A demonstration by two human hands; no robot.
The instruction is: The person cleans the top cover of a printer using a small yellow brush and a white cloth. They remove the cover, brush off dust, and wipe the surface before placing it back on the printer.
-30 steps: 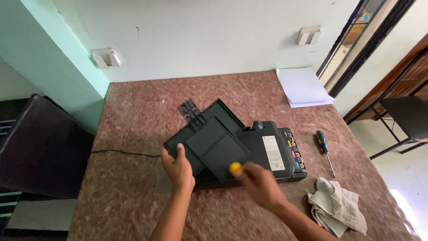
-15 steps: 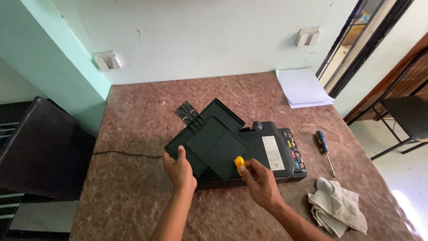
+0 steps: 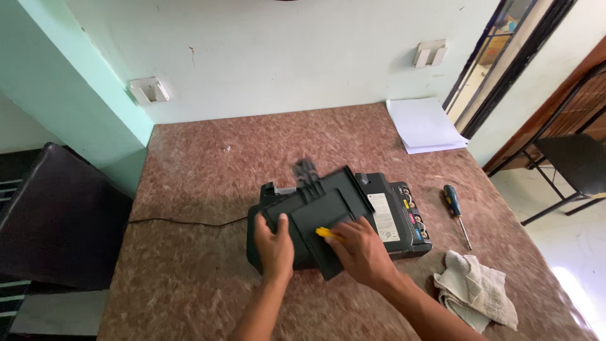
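Black printer (image 3: 391, 211): sits mid-table on the brown stone table (image 3: 189, 177), its loose lid panel (image 3: 325, 211) tilted up.
Left hand (image 3: 274, 246): flat, fingers spread on the panel's left edge.
Right hand (image 3: 360, 252): closed round a yellow-handled tool (image 3: 323, 232).
Risk: the tool may slip and gouge plastic if pressed hard, I judge.
Nearby: screwdriver (image 3: 454, 208), rag (image 3: 476, 290).

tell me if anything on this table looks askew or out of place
The printer's flat black tray panel sits crooked across the top, tilted off the body's edges, with the left hand and right hand on it. A yellow-handled tool pokes from the right hand. Nothing looks spilled.
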